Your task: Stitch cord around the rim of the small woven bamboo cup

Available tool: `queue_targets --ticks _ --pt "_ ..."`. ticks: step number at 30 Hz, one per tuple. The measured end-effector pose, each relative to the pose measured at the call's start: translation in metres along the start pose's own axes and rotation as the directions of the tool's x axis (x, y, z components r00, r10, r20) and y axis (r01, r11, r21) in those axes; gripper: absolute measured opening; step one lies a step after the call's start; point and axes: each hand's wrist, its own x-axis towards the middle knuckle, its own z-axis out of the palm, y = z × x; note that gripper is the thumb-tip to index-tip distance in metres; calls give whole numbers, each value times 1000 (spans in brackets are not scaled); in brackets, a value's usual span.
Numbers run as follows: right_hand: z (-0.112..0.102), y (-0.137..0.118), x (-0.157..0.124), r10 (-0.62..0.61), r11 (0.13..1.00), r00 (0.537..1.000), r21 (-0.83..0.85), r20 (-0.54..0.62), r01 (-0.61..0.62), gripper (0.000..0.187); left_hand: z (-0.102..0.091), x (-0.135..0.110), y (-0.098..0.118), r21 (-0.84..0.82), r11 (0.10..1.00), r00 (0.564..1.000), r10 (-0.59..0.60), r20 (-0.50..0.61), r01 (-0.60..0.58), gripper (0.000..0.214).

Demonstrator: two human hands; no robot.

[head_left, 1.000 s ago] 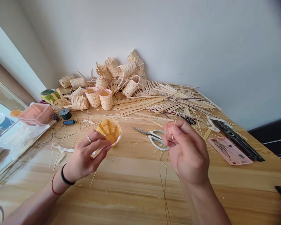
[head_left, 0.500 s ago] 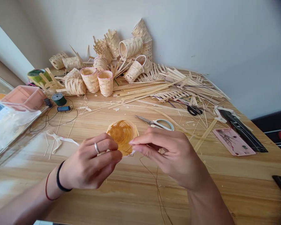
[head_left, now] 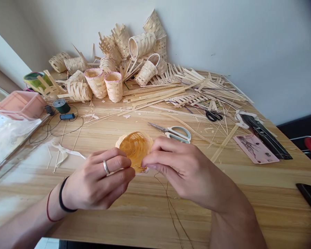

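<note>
Your left hand (head_left: 98,183) and right hand (head_left: 186,169) both pinch the rim of a small woven basket (head_left: 134,147) above the wooden table (head_left: 145,214); thin thread (head_left: 171,207) trails below.

Woven bamboo basket (head_left: 134,147), smooth wooden table (head_left: 145,214)

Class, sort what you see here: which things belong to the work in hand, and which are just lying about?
In hand: small basket, held by the left hand; right hand pinching at its rim; brown thread trailing below it.
Lying about: white-handled scissors, black scissors, finished baskets, loose strips, green spool, pink card.
</note>
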Motion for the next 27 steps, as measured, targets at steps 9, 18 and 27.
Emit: queue_targets --ticks 9,18,27 --pt "9 -3 -1 32 998 999 -64 41 -29 28 3 2 0 27 999 1000 31 1 -31 13" --pt "9 -1 -2 39 998 999 -50 37 -38 27 5 1 0 18 999 999 42 -6 -42 12" --pt "11 -1 -1 29 998 999 -63 34 -26 28 5 0 -1 21 998 998 61 0 -61 14"
